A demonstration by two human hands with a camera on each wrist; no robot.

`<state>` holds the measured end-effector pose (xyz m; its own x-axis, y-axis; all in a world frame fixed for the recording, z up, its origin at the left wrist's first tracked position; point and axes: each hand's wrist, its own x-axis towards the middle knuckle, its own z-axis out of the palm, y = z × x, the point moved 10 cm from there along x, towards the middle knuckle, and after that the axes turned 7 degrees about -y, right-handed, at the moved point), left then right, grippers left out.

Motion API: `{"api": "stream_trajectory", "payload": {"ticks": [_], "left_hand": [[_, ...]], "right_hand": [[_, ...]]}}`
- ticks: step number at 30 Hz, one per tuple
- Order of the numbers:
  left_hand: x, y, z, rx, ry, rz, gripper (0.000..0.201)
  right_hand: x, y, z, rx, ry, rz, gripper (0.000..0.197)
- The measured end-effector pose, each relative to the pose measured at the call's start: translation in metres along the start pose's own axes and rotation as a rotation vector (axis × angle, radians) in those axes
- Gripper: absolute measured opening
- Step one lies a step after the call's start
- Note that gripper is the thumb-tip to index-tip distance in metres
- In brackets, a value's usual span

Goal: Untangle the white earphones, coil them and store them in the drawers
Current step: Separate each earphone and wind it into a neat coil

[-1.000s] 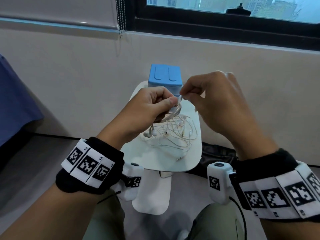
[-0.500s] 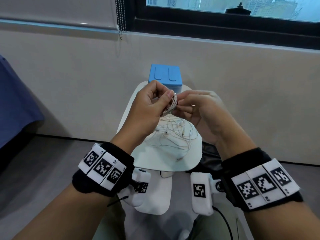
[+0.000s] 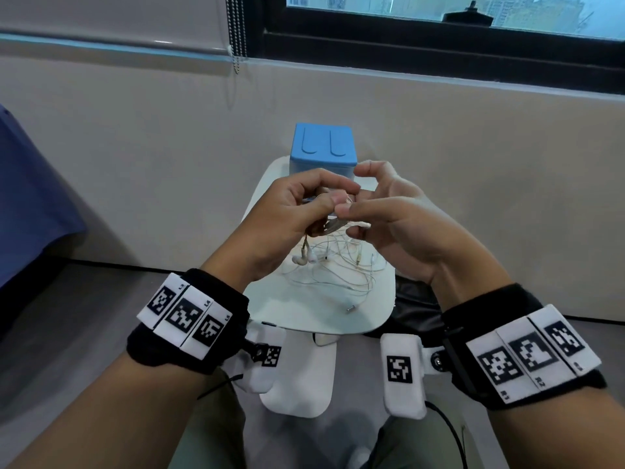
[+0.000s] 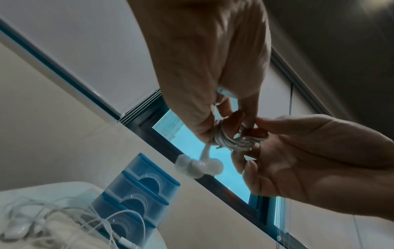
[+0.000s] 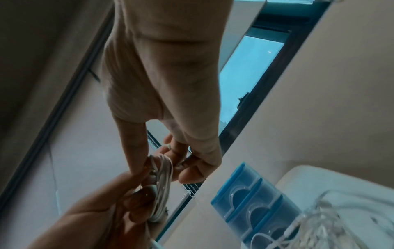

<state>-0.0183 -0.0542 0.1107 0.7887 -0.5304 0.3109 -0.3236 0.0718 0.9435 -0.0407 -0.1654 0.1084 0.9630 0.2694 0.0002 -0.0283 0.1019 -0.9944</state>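
Up over small white table (image 3: 314, 319): left hand (image 3: 294, 211) fingers curled, clamped round coiled white earphones (image 4: 232, 142), earbuds (image 4: 198, 166) dangling below fist. Right hand (image 3: 399, 218) touching same coil, thumb and fingertips pinching its cable. Below, loose tangle of more white earphones (image 3: 338, 269) mid-table, plug near front edge. Blue drawer unit (image 3: 323, 148) at far edge, drawers closed.

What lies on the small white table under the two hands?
A loose tangle of white earphone cables lies on the white table, with a metal plug at its near edge. The blue plastic drawer unit stands behind. The hands cover the table's far middle.
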Motion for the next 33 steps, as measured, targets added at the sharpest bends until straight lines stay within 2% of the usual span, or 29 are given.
{"api": "stream_trajectory", "payload": {"ticks": [4,9,16,18,21,23,26,29,33], "left_hand": [[0.000,0.008,-0.006,0.098,0.032,-0.015,0.009],[0.003,0.005,-0.013,0.273,0.123,-0.038,0.006],[0.002,-0.001,-0.023,0.452,0.165,-0.099,0.007],[0.001,-0.002,-0.022,0.451,0.151,-0.112,0.008],[0.002,-0.007,-0.018,0.287,0.114,-0.121,0.011],[0.002,-0.009,-0.012,0.126,0.103,-0.104,0.012],[0.001,-0.010,-0.006,-0.030,0.142,-0.080,0.010],[-0.001,-0.008,-0.011,-0.030,0.224,-0.036,0.010],[-0.005,-0.005,-0.018,0.005,0.287,-0.002,0.009]], "right_hand": [[-0.001,-0.013,-0.003,-0.257,0.033,-0.096,0.063],[-0.004,-0.031,-0.011,-0.627,0.238,-0.241,0.044],[-0.006,-0.043,-0.011,-0.919,0.321,-0.260,0.031],[-0.005,-0.046,-0.011,-0.999,0.329,-0.279,0.029],[-0.003,-0.046,-0.017,-1.043,0.366,-0.295,0.020],[0.000,-0.042,-0.022,-0.955,0.384,-0.295,0.011],[0.006,-0.018,-0.023,-0.461,0.306,-0.240,0.008],[0.011,0.013,-0.015,-0.033,0.202,-0.103,0.008],[0.010,0.024,-0.007,0.265,0.083,-0.033,0.017]]}}
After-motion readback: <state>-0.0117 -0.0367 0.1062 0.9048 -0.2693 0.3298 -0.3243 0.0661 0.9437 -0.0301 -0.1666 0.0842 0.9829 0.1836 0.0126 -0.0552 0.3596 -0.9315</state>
